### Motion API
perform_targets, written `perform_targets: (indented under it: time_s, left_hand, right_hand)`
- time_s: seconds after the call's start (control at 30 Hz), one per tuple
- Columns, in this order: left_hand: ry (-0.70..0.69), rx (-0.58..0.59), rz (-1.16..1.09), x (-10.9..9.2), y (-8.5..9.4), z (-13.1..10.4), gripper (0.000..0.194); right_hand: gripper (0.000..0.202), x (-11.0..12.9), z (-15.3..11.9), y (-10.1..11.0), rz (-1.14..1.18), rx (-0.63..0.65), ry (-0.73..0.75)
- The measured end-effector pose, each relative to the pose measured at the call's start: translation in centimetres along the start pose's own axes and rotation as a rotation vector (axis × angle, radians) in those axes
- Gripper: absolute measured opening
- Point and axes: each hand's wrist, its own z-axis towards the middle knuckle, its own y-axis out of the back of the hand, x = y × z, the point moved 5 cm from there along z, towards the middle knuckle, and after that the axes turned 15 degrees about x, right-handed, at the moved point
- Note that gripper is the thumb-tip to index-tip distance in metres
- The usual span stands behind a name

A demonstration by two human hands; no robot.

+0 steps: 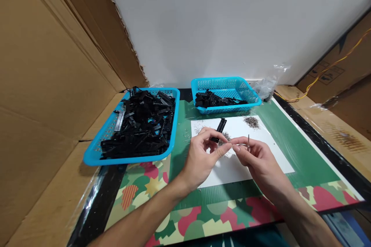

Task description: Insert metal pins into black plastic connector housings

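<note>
The left hand (pixel 203 158) is pinched narrow, its tips meeting those of the right hand (pixel 256 158), which holds a thin metal tool (pixel 248 141); what sits between them is too small to tell; a black strip (pixel 222 124) shows behind the left fingers, over the white paper (pixel 236 126), held or resting, I cannot tell. A light pinch could let a tiny piece drop and be lost among the metal bits (pixel 251 122); a brushing wrist might scatter them. The bench (pixel 295 135) is green, with a patterned front edge; a large basket (pixel 174 131) and a smaller basket (pixel 228 110) hold black parts (pixel 139 123); cardboard (pixel 58 77) and a pale wall (pixel 203 27) enclose it.
</note>
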Motion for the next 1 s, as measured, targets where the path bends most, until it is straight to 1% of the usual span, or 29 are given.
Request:
perform_targets:
  time_s: [0.13, 0.33, 0.47, 0.57, 0.67, 0.77, 0.87, 0.93, 1.0]
  left_hand:
    - [0.003, 0.012, -0.018, 0.2, 0.0, 0.1, 0.021]
    - [0.013, -0.032, -0.032, 0.6, 0.2, -0.1, 0.022]
    - [0.021, 0.002, -0.038, 0.7, 0.0, 0.0, 0.022]
    - [0.012, 0.051, -0.07, 0.7, -0.4, 0.1, 0.02]
    - [0.024, 0.114, -0.052, 0.7, -1.0, 0.1, 0.018]
    - [0.011, 0.187, 0.087, 0.3, -1.6, -0.2, 0.019]
    - [-0.046, 0.256, 0.215, 0.0, -2.2, -0.7, 0.024]
    - [-0.042, 0.279, 0.261, 0.3, -2.6, -1.0, 0.031]
    - [-0.012, 0.292, 0.305, 0.7, -2.8, -1.2, 0.047]
  right_hand:
    - [0.034, -0.1, -0.1, 0.4, -0.102, -0.063, 0.017]
    - [0.034, 0.4, -0.2, 0.6, -0.234, -0.083, 0.044]
    - [0.032, 1.0, -0.5, 0.6, -0.376, -0.111, 0.096]
    - [0.031, 1.3, -0.5, 1.1, -0.415, -0.112, 0.101]
    - [0.033, 2.0, -0.5, 2.6, -0.446, -0.132, 0.111]
    - [0.039, 2.8, -0.7, 4.9, -0.571, -0.19, 0.074]
    - [0.043, 3.3, -0.9, 6.6, -0.667, -0.172, 0.01]
    - [0.044, 3.3, -1.1, 7.4, -0.672, -0.149, -0.023]
    - [0.043, 3.3, -1.4, 7.8, -0.659, -0.143, -0.062]
